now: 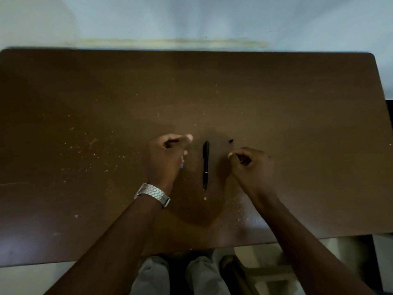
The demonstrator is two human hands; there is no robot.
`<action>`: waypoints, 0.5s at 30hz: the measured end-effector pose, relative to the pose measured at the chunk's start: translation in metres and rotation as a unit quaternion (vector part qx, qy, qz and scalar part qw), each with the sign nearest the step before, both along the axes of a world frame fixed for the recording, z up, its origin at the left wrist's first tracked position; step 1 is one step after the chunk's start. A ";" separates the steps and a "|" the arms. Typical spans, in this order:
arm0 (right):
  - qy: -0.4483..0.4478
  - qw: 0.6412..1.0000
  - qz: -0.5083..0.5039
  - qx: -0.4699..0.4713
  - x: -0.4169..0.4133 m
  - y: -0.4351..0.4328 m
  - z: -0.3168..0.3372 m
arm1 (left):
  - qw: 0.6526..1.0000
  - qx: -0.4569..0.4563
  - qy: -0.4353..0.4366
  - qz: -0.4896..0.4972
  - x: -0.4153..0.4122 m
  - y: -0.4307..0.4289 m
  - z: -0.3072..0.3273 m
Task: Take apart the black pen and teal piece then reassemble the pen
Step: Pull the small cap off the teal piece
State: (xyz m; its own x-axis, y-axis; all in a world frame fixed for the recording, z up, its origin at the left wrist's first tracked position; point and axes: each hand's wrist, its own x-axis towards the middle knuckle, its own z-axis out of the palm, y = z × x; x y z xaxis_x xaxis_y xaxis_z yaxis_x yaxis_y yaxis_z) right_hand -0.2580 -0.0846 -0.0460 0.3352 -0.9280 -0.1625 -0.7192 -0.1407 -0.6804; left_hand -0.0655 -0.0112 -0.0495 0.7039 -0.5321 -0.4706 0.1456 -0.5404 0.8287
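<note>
The scuffed brown wooden table [106, 124] ran wide beyond my fingers, its far edge against a pale wall [191, 18]. My left hand [168, 155] curled closed over a small teal piece [182, 162]; my right hand [249, 165] pinched thumb to forefinger, on what I couldn't tell. Between them lay the slim black pen [205, 165], untouched.

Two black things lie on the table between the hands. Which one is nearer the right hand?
The small black piece, just beyond the right hand. It is a short stub, whereas the black pen is long and lies midway between both hands.
</note>
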 end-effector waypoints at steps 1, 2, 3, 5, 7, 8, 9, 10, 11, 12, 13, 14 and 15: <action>-0.007 1.000 0.014 0.015 0.006 0.007 0.003 | 1.000 -0.005 0.000 0.022 0.009 0.006 0.001; -0.009 0.999 0.031 0.034 0.014 0.015 0.005 | 0.999 -0.005 0.003 0.045 0.018 0.013 0.001; -0.006 0.997 0.050 0.052 0.025 0.023 0.007 | 0.998 0.002 0.010 0.061 0.027 0.019 -0.001; 0.010 0.991 0.079 0.104 0.049 0.037 0.007 | 0.997 0.026 0.024 0.064 0.040 0.030 -0.006; 0.051 0.983 0.079 0.158 0.074 0.043 0.003 | 0.997 0.046 0.045 0.045 0.047 0.037 -0.013; 0.081 0.979 0.078 0.171 0.084 0.043 -0.001 | 0.996 0.051 0.058 0.036 0.048 0.039 -0.016; 0.114 0.975 0.081 0.172 0.093 0.042 -0.005 | 0.996 0.055 0.068 0.028 0.048 0.040 -0.018; 0.143 0.972 0.085 0.167 0.099 0.039 -0.008 | 0.995 0.059 0.074 0.019 0.047 0.040 -0.020; 0.162 0.969 0.086 0.164 0.104 0.037 -0.011 | 0.995 0.062 0.076 0.010 0.046 0.039 -0.021; 0.172 0.966 0.086 0.170 0.109 0.033 -0.014 | 0.995 0.063 0.076 0.001 0.044 0.038 -0.022; 0.175 0.964 0.083 0.183 0.112 0.030 -0.016 | 0.995 0.063 0.074 -0.008 0.042 0.037 -0.023; 0.174 0.962 0.075 0.198 0.113 0.027 -0.016 | 0.995 0.061 0.071 -0.015 0.040 0.036 -0.024; 0.168 0.960 0.063 0.213 0.114 0.024 -0.015 | 0.996 0.058 0.068 -0.022 0.037 0.035 -0.025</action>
State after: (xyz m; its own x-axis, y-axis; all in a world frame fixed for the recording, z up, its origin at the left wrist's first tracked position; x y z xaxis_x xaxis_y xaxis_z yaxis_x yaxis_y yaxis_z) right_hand -0.1440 -0.0603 -0.0615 0.3029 -0.7086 -0.6373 -0.9040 -0.0021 -0.4275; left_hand -0.0281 0.0241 -0.0741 0.6064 -0.4968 -0.6209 0.2272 -0.6401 0.7339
